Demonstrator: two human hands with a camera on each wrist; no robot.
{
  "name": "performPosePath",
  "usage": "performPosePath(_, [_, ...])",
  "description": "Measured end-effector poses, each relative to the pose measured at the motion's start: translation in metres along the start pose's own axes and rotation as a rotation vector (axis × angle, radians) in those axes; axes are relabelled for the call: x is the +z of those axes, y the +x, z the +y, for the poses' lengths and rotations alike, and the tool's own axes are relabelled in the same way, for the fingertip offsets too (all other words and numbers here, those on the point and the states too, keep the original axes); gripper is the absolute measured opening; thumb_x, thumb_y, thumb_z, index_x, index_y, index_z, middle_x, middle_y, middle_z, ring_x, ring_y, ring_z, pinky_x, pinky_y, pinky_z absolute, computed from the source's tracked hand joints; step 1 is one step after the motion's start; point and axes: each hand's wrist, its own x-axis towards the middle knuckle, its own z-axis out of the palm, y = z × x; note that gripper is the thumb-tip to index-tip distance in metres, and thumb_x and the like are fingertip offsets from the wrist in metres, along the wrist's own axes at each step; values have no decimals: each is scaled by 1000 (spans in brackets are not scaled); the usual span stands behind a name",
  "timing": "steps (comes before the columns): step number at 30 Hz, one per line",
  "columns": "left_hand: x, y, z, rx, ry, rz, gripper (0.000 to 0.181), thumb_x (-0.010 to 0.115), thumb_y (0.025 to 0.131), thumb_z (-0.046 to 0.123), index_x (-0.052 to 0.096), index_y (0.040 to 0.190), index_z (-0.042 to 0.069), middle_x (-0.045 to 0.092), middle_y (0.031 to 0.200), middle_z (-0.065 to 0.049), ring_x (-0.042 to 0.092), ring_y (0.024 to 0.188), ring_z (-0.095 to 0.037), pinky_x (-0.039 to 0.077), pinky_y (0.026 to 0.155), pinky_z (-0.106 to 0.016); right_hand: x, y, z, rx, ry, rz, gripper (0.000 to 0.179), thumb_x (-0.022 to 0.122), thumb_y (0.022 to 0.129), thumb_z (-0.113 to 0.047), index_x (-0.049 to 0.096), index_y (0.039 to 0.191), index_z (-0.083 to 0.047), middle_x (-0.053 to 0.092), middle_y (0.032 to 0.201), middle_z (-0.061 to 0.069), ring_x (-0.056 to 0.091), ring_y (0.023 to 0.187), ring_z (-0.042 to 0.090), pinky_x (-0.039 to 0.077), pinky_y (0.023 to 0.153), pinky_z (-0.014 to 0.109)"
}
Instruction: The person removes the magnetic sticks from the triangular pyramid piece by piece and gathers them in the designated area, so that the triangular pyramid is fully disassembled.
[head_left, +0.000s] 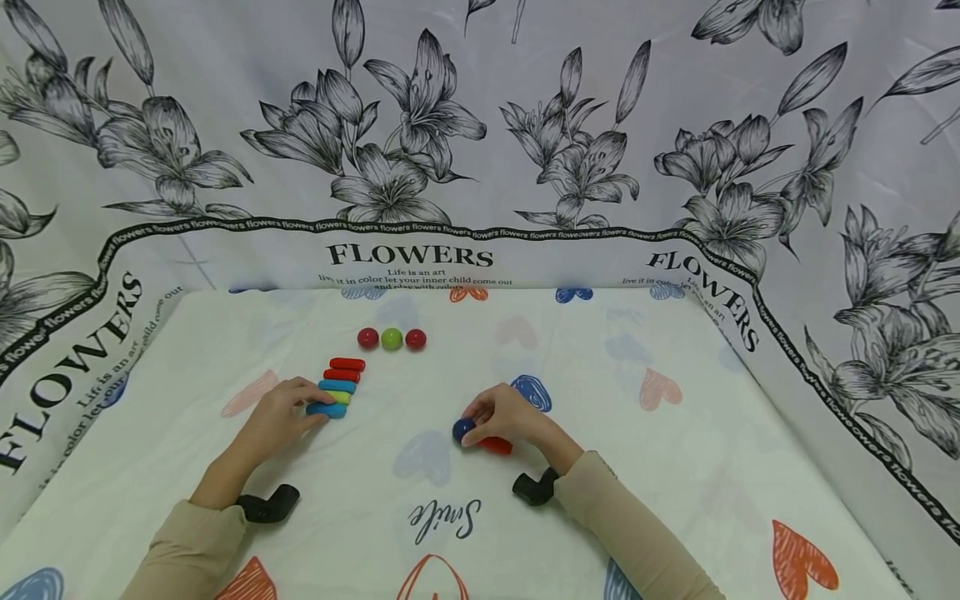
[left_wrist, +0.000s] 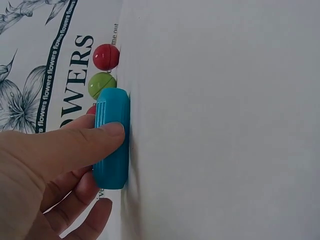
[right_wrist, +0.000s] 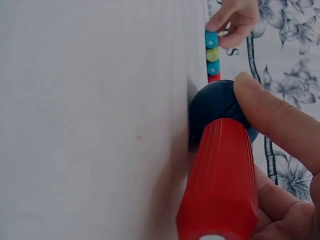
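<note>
My left hand [head_left: 281, 418] pinches the nearest blue rod [left_wrist: 112, 165] between thumb and fingers. That rod ends a side-by-side row on the cloth, followed by a yellow-green rod [head_left: 339, 397], another blue rod [head_left: 337, 386] and two red rods [head_left: 347, 364]. To the right, my right hand [head_left: 506, 414] holds a dark blue ball [head_left: 462, 430] between thumb and fingers. A red ribbed rod [right_wrist: 220, 175] lies beneath this hand, one end right at the ball and partly hidden by the hand in the head view.
Beyond the rods, two red balls [head_left: 416, 338] flank a green ball [head_left: 392, 338] in a line. The white table cloth [head_left: 585, 517] bears printed hearts. Black wrist camera mounts [head_left: 270, 505] sit by both cuffs. A flower-printed curtain [head_left: 525, 192] rises behind.
</note>
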Motion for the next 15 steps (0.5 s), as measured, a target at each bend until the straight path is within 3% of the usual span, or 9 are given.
performPosePath(8, [0, -2, 1, 10, -7, 27, 23, 81, 72, 3, 74, 93, 6, 68, 94, -10, 62, 88, -26, 56, 76, -27, -1, -2, -1, -1, -7, -3, 32, 86, 71, -19, 73, 98, -8, 71, 90, 4, 58, 79, 10, 50, 72, 18])
performPosePath(15, [4, -4, 15, 39, -13, 89, 23, 81, 72, 3, 74, 93, 8, 69, 93, -8, 61, 89, -25, 55, 77, -25, -1, -2, 0, -8, -3, -5, 31, 85, 71, -19, 73, 98, -9, 71, 91, 4, 59, 79, 10, 50, 72, 18])
